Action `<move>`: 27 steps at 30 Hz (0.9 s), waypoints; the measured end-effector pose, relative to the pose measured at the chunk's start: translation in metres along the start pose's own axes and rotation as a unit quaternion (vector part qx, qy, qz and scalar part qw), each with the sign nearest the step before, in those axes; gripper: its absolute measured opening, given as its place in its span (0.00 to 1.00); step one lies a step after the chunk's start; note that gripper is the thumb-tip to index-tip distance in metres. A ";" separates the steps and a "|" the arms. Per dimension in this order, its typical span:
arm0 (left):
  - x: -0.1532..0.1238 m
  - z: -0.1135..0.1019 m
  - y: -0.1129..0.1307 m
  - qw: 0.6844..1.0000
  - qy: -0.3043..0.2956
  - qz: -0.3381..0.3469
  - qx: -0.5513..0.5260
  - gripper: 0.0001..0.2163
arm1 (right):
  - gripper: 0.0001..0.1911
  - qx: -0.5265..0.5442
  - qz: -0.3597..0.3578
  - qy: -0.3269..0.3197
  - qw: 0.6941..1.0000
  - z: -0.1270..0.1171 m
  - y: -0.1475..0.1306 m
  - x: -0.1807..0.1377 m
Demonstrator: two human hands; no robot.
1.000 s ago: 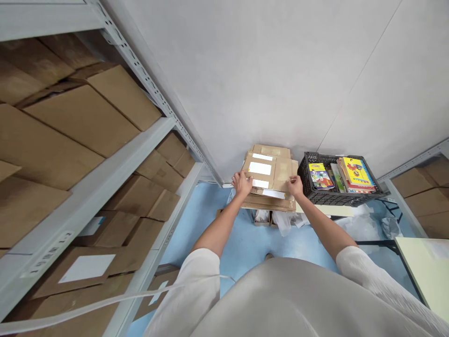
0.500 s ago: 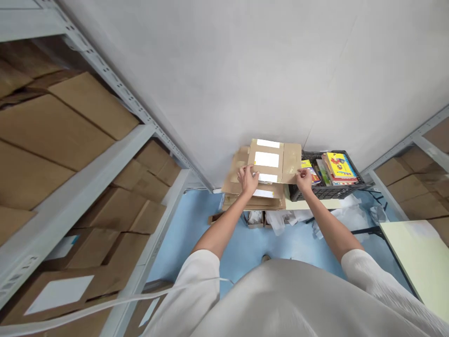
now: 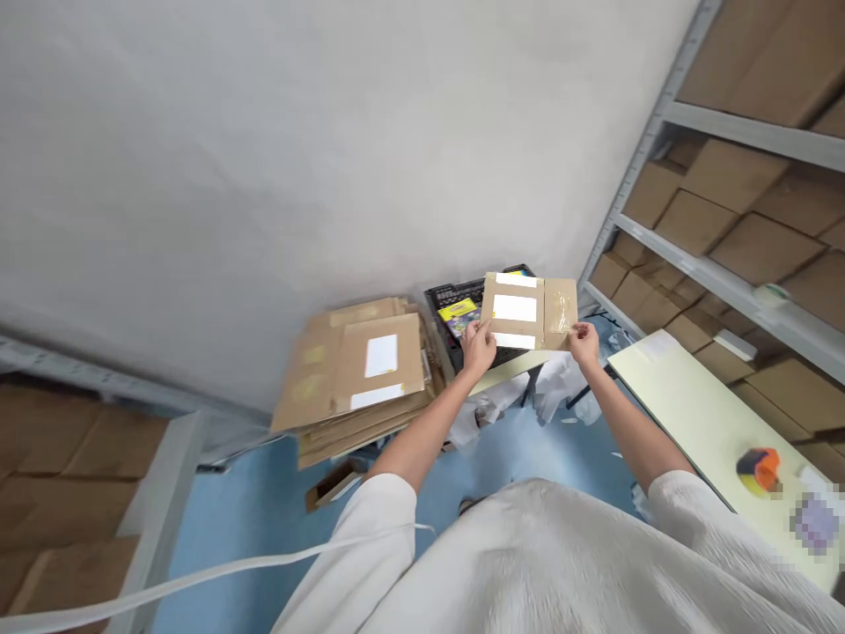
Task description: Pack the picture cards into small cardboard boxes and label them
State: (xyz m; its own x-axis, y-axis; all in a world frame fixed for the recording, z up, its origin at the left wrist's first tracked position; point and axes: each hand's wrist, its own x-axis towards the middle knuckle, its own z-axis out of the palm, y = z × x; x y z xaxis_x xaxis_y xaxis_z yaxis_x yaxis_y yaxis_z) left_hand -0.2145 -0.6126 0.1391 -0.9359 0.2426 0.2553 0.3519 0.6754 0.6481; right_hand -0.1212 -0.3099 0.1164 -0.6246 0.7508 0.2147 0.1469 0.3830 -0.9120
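Between my two hands I hold a flat piece of cardboard (image 3: 553, 295) with several white labels and a strip of clear tape on its right part. My left hand (image 3: 479, 347) grips its lower left corner. The lower right corner is pinched by the fingers of my right hand (image 3: 584, 342). Behind and below the cardboard is a black plastic crate (image 3: 442, 298), partly covered by it. A yellow and purple book or box (image 3: 459, 312) shows inside the crate.
A stack of flattened cardboard (image 3: 317, 361) lies left of the crate. Shelves with brown boxes (image 3: 745, 202) stand on the right, more boxes (image 3: 72, 502) on the left. A pale table (image 3: 679, 405) at right bears an orange and black tape dispenser (image 3: 758, 470).
My view has turned to the right. Both hands have carried the cardboard rightward, from over the flattened cardboard stack to over the crate.
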 end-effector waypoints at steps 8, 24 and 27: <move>-0.013 0.145 0.155 0.990 -0.107 0.088 -0.011 0.24 | 0.18 -0.051 0.097 0.119 0.987 -0.195 0.092 0.024; -0.080 0.382 0.324 0.871 -0.428 0.225 0.087 0.26 | 0.23 -0.158 0.347 0.257 0.888 -0.412 0.225 -0.051; -0.083 0.420 0.333 0.840 -0.479 0.236 0.097 0.27 | 0.22 -0.183 0.388 0.268 0.863 -0.420 0.245 -0.058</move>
State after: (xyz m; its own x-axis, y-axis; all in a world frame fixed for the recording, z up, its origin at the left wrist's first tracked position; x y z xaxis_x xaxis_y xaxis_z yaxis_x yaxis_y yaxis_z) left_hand -0.0255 -0.1155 0.0324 -0.3083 0.9014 -0.3040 0.7653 0.4248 0.4835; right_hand 0.2732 -0.0339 0.0270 0.2009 0.9607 -0.1915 0.6542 -0.2770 -0.7037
